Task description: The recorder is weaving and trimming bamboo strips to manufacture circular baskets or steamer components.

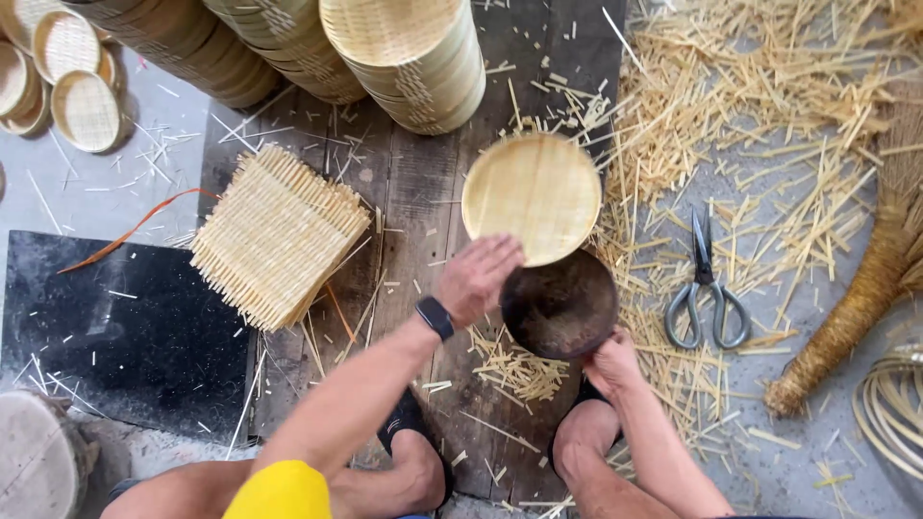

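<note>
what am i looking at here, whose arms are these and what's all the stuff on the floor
This is one picture from a camera worn on a person's head, looking straight down, so the arms and knees at the bottom are that person's own. There is no machine, only two bare hands.

The left hand, with a dark watch on its wrist, rests on the edge of a round woven tray. The right hand grips the rim of a dark round bowl, which sits partly under the tray.

They work over wooden planks. To the left lies a pile of square woven mats. At the top stand stacks of finished round baskets. To the right are scissors, scattered straw offcuts and a bound straw bundle.
</note>
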